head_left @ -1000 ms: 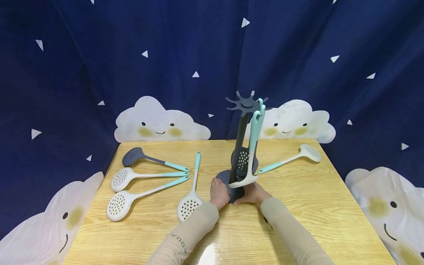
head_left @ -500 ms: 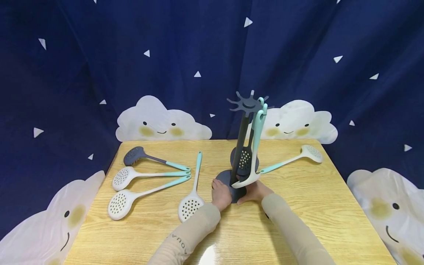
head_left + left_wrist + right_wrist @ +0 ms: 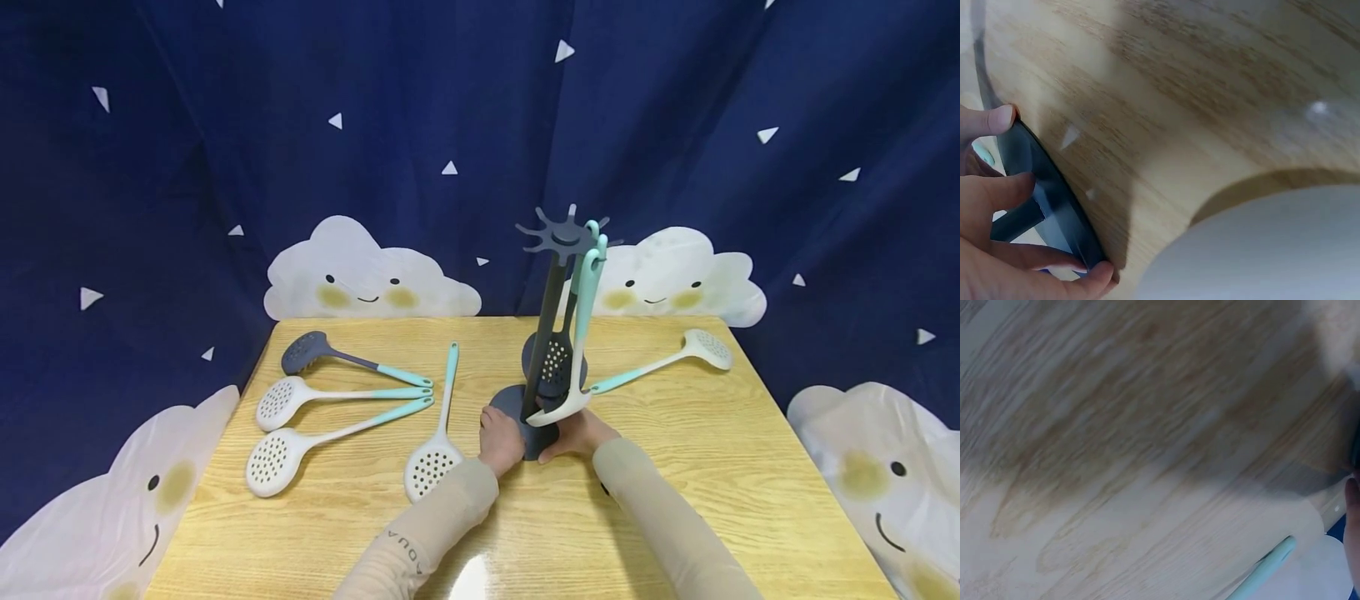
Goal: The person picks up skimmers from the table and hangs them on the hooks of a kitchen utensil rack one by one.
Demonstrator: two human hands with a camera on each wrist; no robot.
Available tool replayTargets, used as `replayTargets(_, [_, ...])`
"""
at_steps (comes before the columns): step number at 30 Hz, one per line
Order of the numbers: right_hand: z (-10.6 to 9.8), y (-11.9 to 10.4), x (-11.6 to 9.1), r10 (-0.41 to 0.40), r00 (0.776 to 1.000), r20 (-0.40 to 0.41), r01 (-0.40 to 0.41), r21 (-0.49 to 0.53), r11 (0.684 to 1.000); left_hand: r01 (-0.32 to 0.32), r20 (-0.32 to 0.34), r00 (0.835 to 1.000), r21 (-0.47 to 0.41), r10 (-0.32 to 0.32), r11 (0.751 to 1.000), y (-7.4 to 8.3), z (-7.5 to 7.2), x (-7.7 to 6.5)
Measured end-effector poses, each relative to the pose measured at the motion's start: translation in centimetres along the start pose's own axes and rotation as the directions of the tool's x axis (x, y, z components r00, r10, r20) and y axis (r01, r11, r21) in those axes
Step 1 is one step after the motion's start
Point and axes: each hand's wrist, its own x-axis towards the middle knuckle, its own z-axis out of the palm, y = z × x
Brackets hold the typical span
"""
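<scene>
A dark utensil stand (image 3: 543, 342) with a star-shaped hook top rises near the middle of the table. My left hand (image 3: 501, 442) grips its round base (image 3: 508, 402) on the left, with fingertips over the rim in the left wrist view. On the right side of the same base is my right hand (image 3: 579, 433), thumb along the front edge and its other fingers largely hidden. From the hooks hang a white ladle (image 3: 562, 412) with a mint handle and a dark slotted skimmer (image 3: 557, 362). Another mint handle top shows among them, its lower part hidden.
Left of the stand lie a dark slotted utensil (image 3: 304, 353), two white skimmers (image 3: 276, 403) (image 3: 272, 462) and, nearest my left sleeve, a white skimmer (image 3: 433, 468). A white slotted utensil (image 3: 707, 350) lies back right. A blue curtain (image 3: 420, 100) hangs behind the table (image 3: 712, 467).
The stand has turned slightly under my hands, and the hanging ladle has shifted a little right, showing more of the dark skimmer's shaft. Both hands keep their hold on the base.
</scene>
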Motion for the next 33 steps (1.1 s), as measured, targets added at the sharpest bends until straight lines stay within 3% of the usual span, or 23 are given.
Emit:
replayTargets(3, [0.0,-0.3,-0.1,-0.011,1.000,-0.024,0.011,0.002,1.000,-0.038,0.020,0.999,-0.027,0.039,0.999,-0.4,-0.4,0.5])
replayTargets(8, [0.3,-0.9,-0.8,0.035,0.992,-0.122,-0.041,-0.049,0.998,-0.096,0.110,0.988,-0.108,0.107,0.990,-1.6,-1.5,1.6])
replayTargets(11, [0.7,-1.7,-1.4,0.069,0.982,-0.177,-0.085,-0.084,0.993,-0.105,0.168,0.977,-0.148,0.130,0.983,-2.8,0.0,4.2])
replayTargets(12, [0.8,-2.1,-1.7,0.082,0.980,-0.184,-0.099,-0.088,0.991,-0.156,0.141,0.974,-0.144,0.177,0.977,-3.6,1.7,5.5])
replayTargets(15, [1.2,-3.0,-2.2,0.105,0.981,-0.165,-0.117,-0.062,0.991,-0.156,0.215,0.959,-0.151,0.187,0.976,-4.4,3.0,7.9])
replayTargets(18, [1.9,-3.9,-2.4,0.142,0.972,-0.186,-0.144,0.002,0.990,-0.160,0.252,0.947,-0.170,0.200,0.972,-4.5,1.5,7.9])
replayTargets(19, [2.3,-4.1,-2.4,0.153,0.965,-0.213,-0.149,0.034,0.988,-0.120,0.297,0.940,-0.171,0.168,0.978,-4.1,-0.2,7.2])
replayTargets(23, [4.4,-5.0,-2.0,0.168,0.908,-0.383,-0.144,0.091,0.985,-0.158,0.294,0.934,-0.164,0.202,0.974,-4.2,-2.3,6.2])
replayTargets(29, [5.9,-6.6,-1.4,0.209,0.851,-0.482,-0.239,-0.002,0.971,-0.199,0.303,0.923,-0.145,0.235,0.969,-3.8,-2.9,5.9])
replayTargets(33, [5.6,-7.6,-1.1,0.293,0.846,-0.445,-0.331,-0.007,0.944,-0.191,0.315,0.922,-0.139,0.226,0.972,-3.5,-2.5,6.3])
